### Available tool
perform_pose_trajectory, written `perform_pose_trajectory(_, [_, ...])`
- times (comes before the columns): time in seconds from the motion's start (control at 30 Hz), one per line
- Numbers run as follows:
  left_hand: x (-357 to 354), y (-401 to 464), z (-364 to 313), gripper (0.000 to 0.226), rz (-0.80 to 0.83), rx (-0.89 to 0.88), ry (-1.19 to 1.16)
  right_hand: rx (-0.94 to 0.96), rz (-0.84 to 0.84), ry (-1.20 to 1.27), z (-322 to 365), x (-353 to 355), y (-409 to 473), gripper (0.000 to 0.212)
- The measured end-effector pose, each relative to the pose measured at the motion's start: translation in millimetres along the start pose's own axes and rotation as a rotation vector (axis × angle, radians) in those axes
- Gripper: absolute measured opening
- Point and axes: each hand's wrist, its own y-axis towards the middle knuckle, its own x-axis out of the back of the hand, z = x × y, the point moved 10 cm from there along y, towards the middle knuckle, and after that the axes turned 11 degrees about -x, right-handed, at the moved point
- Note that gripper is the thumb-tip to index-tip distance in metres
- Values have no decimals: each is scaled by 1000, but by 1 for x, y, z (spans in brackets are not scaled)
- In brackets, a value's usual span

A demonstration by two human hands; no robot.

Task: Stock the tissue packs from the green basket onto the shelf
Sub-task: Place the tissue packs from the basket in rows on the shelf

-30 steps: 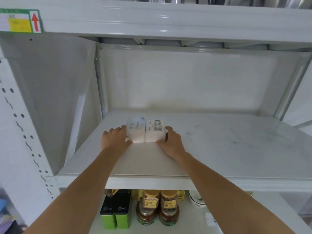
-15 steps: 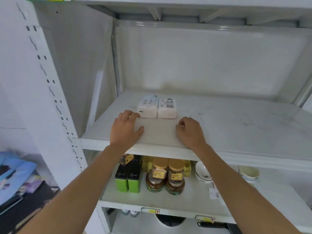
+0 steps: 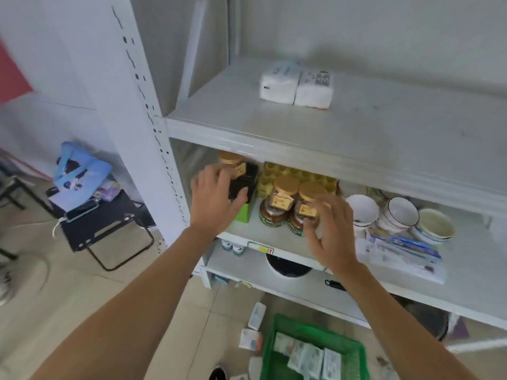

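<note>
On the white shelf (image 3: 370, 138), two tissue packs (image 3: 296, 87) set touching, more packs kept in the green basket (image 3: 354, 349) on the tiled floor (image 3: 68, 311), left hand (image 3: 215, 200) and right hand (image 3: 330, 231) held empty, fingers loosely spread.

Small shop or stockroom, white slotted metal shelving unit (image 3: 343, 149), price label (image 3: 260, 247) on a shelf edge, lidded jars (image 3: 282, 204), bowls (image 3: 400, 215), green basket (image 3: 354, 349) of packs on tiled floor.
</note>
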Motion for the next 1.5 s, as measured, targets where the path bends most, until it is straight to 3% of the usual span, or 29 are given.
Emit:
perform_pose_trajectory(0.27, [-88, -151, 15, 53, 710, 159, 24, -307, 687, -169, -60, -90, -154, 29])
perform_pose_trajectory(0.43, [-138, -250, 29, 59, 1035, 214, -21, -800, 1436, -168, -80, -138, -303, 26])
perform_pose_trajectory(0.5, [-154, -292, 32, 59, 1133, 228, -52, -871, 1693, -166, -67, -145, -362, 27])
perform_pose_trajectory(0.57, [-168, -333, 34, 60, 1200, 251, -91, -891, 1819, -193, -56, -155, -405, 26])
perform_pose_trajectory(0.73, [-202, -428, 42, 68, 1328, 339, -194, -949, 1856, -230, -57, -206, -470, 19])
perform_pose_trajectory(0.97, [-276, -560, 75, 71, 1402, 523, -259, -895, 1709, -169, -80, -333, -524, 28])
perform_pose_trajectory(1.2, [-363, -700, 79, 66, 1441, 740, -374, -673, 1766, -196, -119, -439, -605, 31])
perform_pose_trajectory(1.33, [-409, -769, 72, 66, 1403, 902, -487, -571, 1786, -338, -161, -483, -647, 32])
perform_pose_trajectory(1.5, [-466, -848, 65, 64, 1357, 1062, -573, -337, 1654, -544, -203, -542, -668, 43])
